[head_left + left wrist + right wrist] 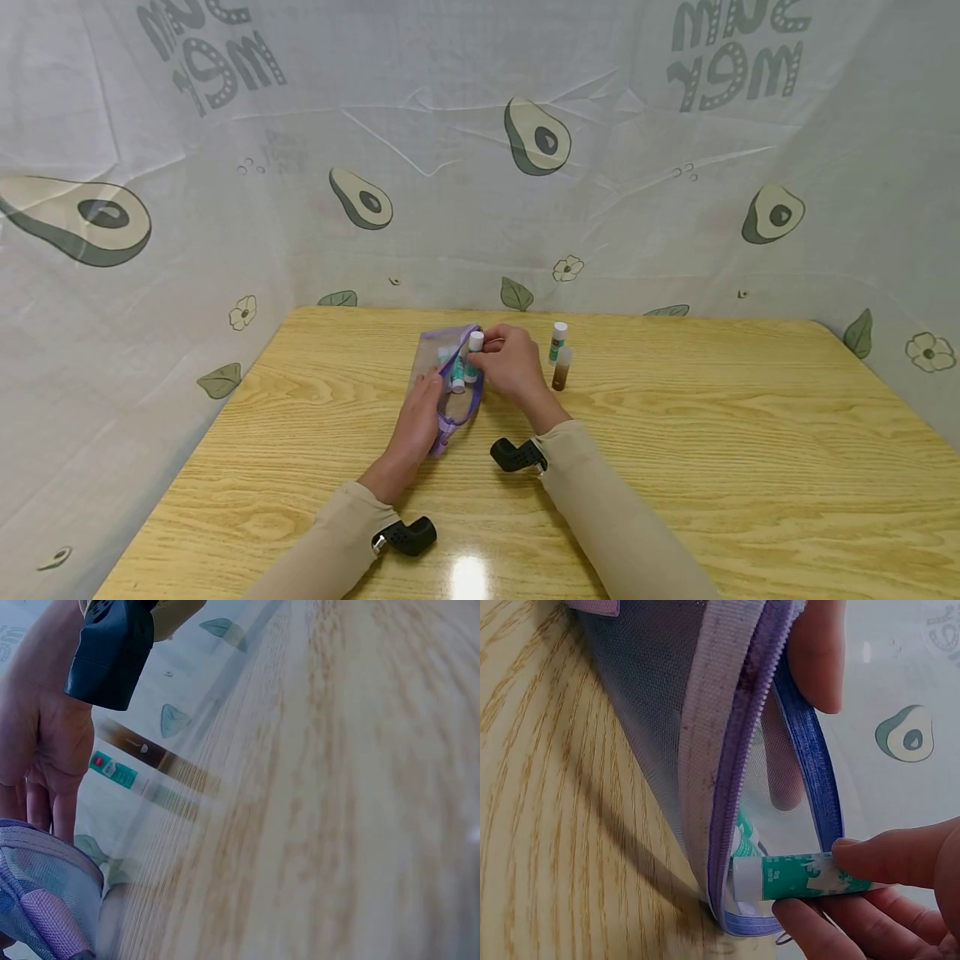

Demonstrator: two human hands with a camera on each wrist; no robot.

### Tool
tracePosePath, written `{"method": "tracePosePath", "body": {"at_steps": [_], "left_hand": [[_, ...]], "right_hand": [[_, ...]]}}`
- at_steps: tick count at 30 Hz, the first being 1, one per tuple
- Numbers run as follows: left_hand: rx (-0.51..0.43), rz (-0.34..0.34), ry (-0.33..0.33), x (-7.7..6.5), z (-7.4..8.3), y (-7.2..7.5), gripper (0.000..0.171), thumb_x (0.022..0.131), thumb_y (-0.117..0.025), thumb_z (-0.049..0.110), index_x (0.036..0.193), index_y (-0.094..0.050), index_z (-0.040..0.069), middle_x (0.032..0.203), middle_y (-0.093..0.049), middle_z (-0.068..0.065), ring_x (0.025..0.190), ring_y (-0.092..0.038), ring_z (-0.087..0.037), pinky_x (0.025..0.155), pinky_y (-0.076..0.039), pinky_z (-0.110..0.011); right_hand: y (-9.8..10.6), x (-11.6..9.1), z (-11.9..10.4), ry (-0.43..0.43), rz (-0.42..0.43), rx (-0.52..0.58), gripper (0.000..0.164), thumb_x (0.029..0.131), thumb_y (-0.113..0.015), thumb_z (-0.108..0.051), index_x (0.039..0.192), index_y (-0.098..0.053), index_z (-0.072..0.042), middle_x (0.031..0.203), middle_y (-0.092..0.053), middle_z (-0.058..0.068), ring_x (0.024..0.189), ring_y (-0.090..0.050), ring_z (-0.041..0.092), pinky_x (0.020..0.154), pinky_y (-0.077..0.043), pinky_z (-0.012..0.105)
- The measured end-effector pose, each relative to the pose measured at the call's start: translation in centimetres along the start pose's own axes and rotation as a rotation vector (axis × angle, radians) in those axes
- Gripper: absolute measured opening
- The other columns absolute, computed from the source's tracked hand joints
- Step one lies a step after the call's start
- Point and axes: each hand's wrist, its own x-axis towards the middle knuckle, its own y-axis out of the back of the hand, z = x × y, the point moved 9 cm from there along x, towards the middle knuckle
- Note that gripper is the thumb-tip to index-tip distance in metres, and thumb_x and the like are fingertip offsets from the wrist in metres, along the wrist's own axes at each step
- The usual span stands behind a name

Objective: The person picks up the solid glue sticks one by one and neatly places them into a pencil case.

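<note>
A mesh zipper pouch [427, 350] with purple edging lies on the table, its zipped mouth spread apart. At its near side my left hand [415, 425] grips the edge, one finger showing through the mesh in the right wrist view. Between thumb and fingers my right hand [517, 367] pinches a green and white glue stick [802, 877]. One white end of it sits in the pouch's mouth, against the zipper [739, 750] in the right wrist view. More glue sticks [458, 375] lie inside the pouch, partly covered by its mesh.
To the right of my right hand, another glue stick [557, 337] stands upright on the wooden table [675, 433]. Close in front of it is a small brown bottle [560, 375] with a pale top. A curtain [450, 208] printed with avocados hangs behind the table.
</note>
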Motion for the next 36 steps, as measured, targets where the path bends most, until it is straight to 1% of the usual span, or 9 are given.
{"method": "tracePosePath", "body": {"at_steps": [4, 9, 12, 16, 19, 24, 31, 36], "left_hand": [[-0.005, 0.005, 0.01, 0.0, -0.1, 0.0, 0.062, 0.117, -0.027, 0.037, 0.168, -0.026, 0.001, 0.177, -0.019, -0.019, 0.168, -0.001, -0.039, 0.136, -0.003, -0.059], [-0.004, 0.007, 0.013, 0.0, -0.2, 0.1, 0.063, 0.117, -0.027, 0.038, 0.168, -0.025, 0.002, 0.178, -0.02, -0.017, 0.168, -0.001, -0.038, 0.136, -0.003, -0.059], [-0.001, 0.01, -0.001, 0.0, 0.1, 0.1, 0.063, 0.117, -0.028, 0.038, 0.168, -0.026, 0.001, 0.177, -0.021, -0.018, 0.167, -0.002, -0.041, 0.135, -0.004, -0.061], [0.001, 0.012, -0.011, -0.1, 0.3, 0.2, 0.062, 0.117, -0.028, 0.037, 0.168, -0.026, 0.001, 0.177, -0.021, -0.018, 0.167, -0.002, -0.041, 0.135, -0.003, -0.061], [-0.004, 0.006, -0.006, 0.0, 0.2, 0.2, 0.062, 0.117, -0.028, 0.037, 0.168, -0.025, 0.002, 0.178, -0.019, -0.017, 0.167, -0.001, -0.04, 0.136, -0.002, -0.06], [-0.008, 0.0, 0.001, 0.0, 0.2, 0.1, 0.063, 0.117, -0.027, 0.037, 0.169, -0.023, 0.002, 0.179, -0.017, -0.016, 0.167, 0.0, -0.039, 0.136, -0.002, -0.06], [-0.012, -0.012, 0.002, 0.1, 0.2, 0.1, 0.062, 0.117, -0.025, 0.038, 0.169, -0.024, 0.003, 0.18, -0.012, -0.015, 0.168, 0.001, -0.038, 0.136, -0.002, -0.06], [-0.018, -0.02, 0.006, 0.0, 0.2, 0.0, 0.065, 0.117, -0.025, 0.039, 0.17, -0.018, 0.002, 0.18, -0.008, -0.019, 0.167, 0.0, -0.039, 0.135, -0.003, -0.061]], "right_hand": [[-0.1, 0.0, 0.2, -0.021, 0.001, 0.012, 0.026, 0.093, -0.083, -0.013, 0.116, -0.074, -0.003, 0.115, -0.08, 0.016, 0.106, -0.077, 0.03, 0.087, -0.065, 0.038], [-0.2, 0.1, 0.7, -0.059, 0.003, 0.064, 0.026, 0.093, -0.082, -0.012, 0.115, -0.073, -0.002, 0.112, -0.08, 0.017, 0.099, -0.079, 0.028, 0.079, -0.065, 0.032], [-0.3, 0.2, 0.9, -0.079, 0.01, 0.093, 0.026, 0.093, -0.082, -0.011, 0.114, -0.073, -0.001, 0.111, -0.08, 0.017, 0.096, -0.079, 0.027, 0.076, -0.064, 0.029], [-0.6, 0.3, 1.3, -0.104, 0.01, 0.138, 0.026, 0.093, -0.082, -0.01, 0.115, -0.072, 0.001, 0.112, -0.08, 0.019, 0.096, -0.08, 0.03, 0.076, -0.066, 0.031], [-0.8, 0.3, 1.6, -0.125, 0.005, 0.173, 0.026, 0.094, -0.08, -0.009, 0.116, -0.072, 0.003, 0.113, -0.079, 0.022, 0.098, -0.08, 0.033, 0.078, -0.067, 0.033], [-1.1, 0.3, 2.2, -0.169, -0.001, 0.215, 0.026, 0.094, -0.08, -0.008, 0.115, -0.072, 0.005, 0.114, -0.078, 0.024, 0.095, -0.081, 0.032, 0.078, -0.067, 0.033], [-1.6, 0.1, 3.2, -0.223, -0.007, 0.185, 0.027, 0.094, -0.081, -0.011, 0.111, -0.071, 0.007, 0.11, -0.076, 0.024, 0.082, -0.081, 0.023, 0.069, -0.065, 0.026], [-1.7, -0.1, 3.6, -0.254, -0.017, 0.174, 0.031, 0.094, -0.082, -0.012, 0.114, -0.069, 0.008, 0.112, -0.076, 0.026, 0.085, -0.082, 0.025, 0.07, -0.065, 0.026]]}}
